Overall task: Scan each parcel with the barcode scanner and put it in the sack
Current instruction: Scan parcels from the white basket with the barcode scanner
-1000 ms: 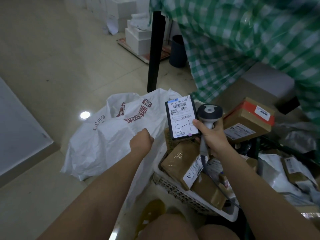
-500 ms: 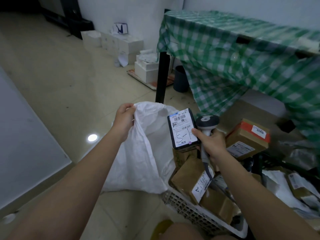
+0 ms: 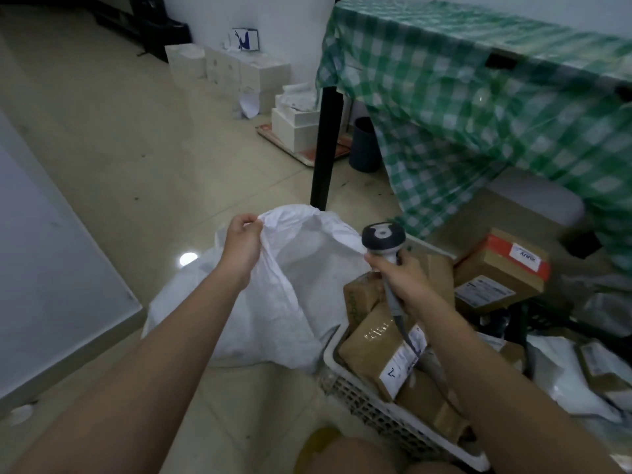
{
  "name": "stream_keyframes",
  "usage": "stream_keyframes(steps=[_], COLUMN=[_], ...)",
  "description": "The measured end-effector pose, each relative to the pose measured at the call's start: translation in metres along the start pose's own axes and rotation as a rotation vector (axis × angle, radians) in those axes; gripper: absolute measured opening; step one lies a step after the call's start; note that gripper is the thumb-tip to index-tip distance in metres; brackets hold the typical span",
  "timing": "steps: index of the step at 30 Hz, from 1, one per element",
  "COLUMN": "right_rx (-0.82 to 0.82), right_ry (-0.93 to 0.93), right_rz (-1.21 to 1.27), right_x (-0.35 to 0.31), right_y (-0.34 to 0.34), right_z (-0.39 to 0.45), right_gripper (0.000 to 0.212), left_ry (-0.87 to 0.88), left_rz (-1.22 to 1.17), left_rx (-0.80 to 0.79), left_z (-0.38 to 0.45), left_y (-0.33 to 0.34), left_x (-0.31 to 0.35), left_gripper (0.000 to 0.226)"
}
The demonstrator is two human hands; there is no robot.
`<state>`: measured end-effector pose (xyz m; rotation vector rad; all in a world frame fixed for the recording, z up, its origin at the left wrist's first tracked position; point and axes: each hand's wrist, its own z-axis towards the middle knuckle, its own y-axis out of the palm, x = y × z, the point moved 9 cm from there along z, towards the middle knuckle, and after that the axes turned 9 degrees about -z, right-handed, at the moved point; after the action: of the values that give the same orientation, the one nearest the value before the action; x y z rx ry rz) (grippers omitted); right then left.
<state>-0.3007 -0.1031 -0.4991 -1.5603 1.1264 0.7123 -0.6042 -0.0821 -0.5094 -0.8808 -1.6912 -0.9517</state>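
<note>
My left hand [image 3: 241, 244] grips the rim of the white sack [image 3: 290, 285] and holds its mouth up and open on the floor. My right hand [image 3: 400, 275] holds the grey barcode scanner [image 3: 384, 241] by its handle, just right of the sack's mouth, with a fold of the sack's edge pinched at its fingers. The black parcel with the white label is out of sight. Brown cardboard parcels [image 3: 379, 343] lie in a white plastic basket [image 3: 376, 408] under my right forearm.
A table with a green checked cloth [image 3: 478, 97] and a black leg [image 3: 325, 148] stands behind the sack. More parcels, including a box with a red band [image 3: 506, 265], pile up at the right. White boxes [image 3: 239, 77] and a dark bin [image 3: 364, 145] sit by the wall.
The black labelled parcel that my right hand held with the scanner is gone from view. My left hand has lifted the sack's rim higher and the mouth has opened.
</note>
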Motion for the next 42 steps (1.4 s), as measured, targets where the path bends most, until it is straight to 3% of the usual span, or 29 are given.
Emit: stream_keyframes(steps=[7, 11, 13, 17, 19, 22, 26, 29, 35, 39, 42], right_rx=[0.062, 0.059, 0.064, 0.055, 0.062, 0.063, 0.072, 0.069, 0.078, 0.090, 0.170], right_ry=[-0.036, -0.047, -0.056, -0.001, 0.035, 0.062, 0.064, 0.096, 0.130, 0.153, 0.171], right_rz=[-0.145, -0.293, -0.345, -0.337, -0.280, -0.253, -0.255, -0.237, -0.172, -0.137, -0.055], right_x=[0.009, 0.020, 0.030, 0.064, 0.082, 0.102, 0.118, 0.129, 0.143, 0.146, 0.142], right_y=[-0.078, -0.108, -0.118, -0.122, -0.121, -0.117, -0.120, -0.122, -0.127, -0.132, -0.147], right_z=[-0.052, -0.078, -0.086, -0.090, -0.090, -0.089, -0.091, -0.093, -0.097, -0.102, -0.111], right_gripper=[0.036, 0.028, 0.026, 0.033, 0.035, 0.028, 0.015, 0.015, 0.018, 0.008, 0.010], left_ry=[-0.009, -0.041, -0.021, 0.404, 0.469, 0.365, 0.115, 0.086, -0.257, -0.276, -0.268], left_rz=[0.329, 0.432, 0.508, 0.809, 0.770, 0.851, 1.168, 1.222, 1.033, 0.950, 0.722], left_rx=[0.032, -0.023, -0.063, -0.173, -0.366, -0.672, -0.799, -0.737, -0.621, -0.624, -0.586], left_z=[-0.034, -0.056, -0.068, -0.103, -0.128, -0.160, -0.170, -0.162, -0.150, -0.139, -0.137], left_y=[0.013, 0.029, 0.042, 0.091, 0.125, 0.163, 0.173, 0.165, 0.148, 0.141, 0.135], left_x=[-0.033, -0.058, -0.068, -0.059, -0.071, -0.116, -0.178, -0.199, -0.217, -0.222, -0.216], left_gripper=[0.021, 0.013, 0.022, 0.031, 0.023, 0.014, 0.056, 0.073, 0.125, 0.126, 0.122])
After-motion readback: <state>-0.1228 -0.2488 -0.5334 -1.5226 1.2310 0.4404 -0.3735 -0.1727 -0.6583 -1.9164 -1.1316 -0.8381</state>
